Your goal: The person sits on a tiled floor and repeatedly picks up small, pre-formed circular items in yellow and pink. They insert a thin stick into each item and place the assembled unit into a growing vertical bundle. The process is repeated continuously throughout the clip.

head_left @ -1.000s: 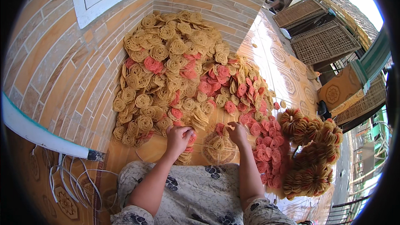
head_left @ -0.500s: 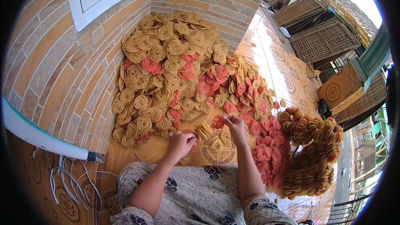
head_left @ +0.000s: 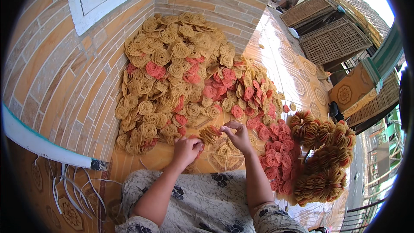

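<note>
In front of my lap, my left hand [head_left: 186,151] is closed at one end of a short stack of lacy, tan round crackers [head_left: 208,136], which stand on edge side by side. What runs through the stack, if anything, is too small to make out. My right hand [head_left: 238,136] pinches a red lacy cracker [head_left: 217,130] against the stack's right end, with thumb and forefinger together. Just below the stack, a few loose tan crackers [head_left: 224,150] lie on the patterned floor tiles. Some red crackers [head_left: 197,153] show beside my left hand.
A large heap of tan crackers [head_left: 161,56] mixed with red ones leans against the brick-patterned wall [head_left: 77,73]. More red crackers [head_left: 278,157] are spread at my right, beside thick bundled rings of crackers [head_left: 321,181]. White straps [head_left: 71,190] hang at the left. Woven racks [head_left: 334,41] stand far right.
My right hand has moved left with the red cracker, bringing it from apart to against the stack's right end. My left hand stays nearly in place.
</note>
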{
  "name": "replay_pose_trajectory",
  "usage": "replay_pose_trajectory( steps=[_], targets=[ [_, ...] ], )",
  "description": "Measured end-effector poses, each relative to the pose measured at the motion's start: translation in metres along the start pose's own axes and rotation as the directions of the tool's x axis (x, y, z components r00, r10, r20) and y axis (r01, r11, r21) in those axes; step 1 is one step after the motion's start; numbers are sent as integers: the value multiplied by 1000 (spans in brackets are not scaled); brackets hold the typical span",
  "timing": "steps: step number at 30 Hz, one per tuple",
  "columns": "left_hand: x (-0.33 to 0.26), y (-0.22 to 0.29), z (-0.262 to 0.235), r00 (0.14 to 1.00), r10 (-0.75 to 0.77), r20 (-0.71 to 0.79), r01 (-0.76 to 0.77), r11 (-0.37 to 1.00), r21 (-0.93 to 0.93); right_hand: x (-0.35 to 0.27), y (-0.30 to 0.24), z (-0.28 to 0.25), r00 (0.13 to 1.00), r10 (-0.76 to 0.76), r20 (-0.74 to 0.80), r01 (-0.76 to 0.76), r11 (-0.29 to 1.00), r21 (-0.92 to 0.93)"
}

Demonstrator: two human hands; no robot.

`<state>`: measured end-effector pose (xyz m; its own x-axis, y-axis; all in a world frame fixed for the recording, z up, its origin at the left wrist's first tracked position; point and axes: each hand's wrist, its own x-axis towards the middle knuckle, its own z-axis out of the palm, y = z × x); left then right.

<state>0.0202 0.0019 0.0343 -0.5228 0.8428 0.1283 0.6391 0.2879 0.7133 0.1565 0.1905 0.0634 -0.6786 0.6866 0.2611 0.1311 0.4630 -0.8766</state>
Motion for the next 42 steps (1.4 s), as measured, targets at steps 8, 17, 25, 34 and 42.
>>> replay_pose_trajectory(
  steps=[8,17,25,34,42],
  targets=[
    [6,-3,-3,997,8,-74,-12,998,-57,45,97,-14,949,-216,-230,-34,655,-755],
    [5,-4,-2,998,-7,-61,1,996,-92,18,42,-2,964,232,-127,-222,971,92],
    [2,-4,0,994,51,-93,-50,999,11,-12,-37,15,982,-83,-168,16,931,-366],
    [1,1,-2,994,36,-106,-40,998,-38,-14,-45,18,989,-146,5,143,964,-226],
    [5,12,-14,998,61,-11,-62,986,-152,-17,-78,16,970,-193,-145,149,951,-269]
  ],
)
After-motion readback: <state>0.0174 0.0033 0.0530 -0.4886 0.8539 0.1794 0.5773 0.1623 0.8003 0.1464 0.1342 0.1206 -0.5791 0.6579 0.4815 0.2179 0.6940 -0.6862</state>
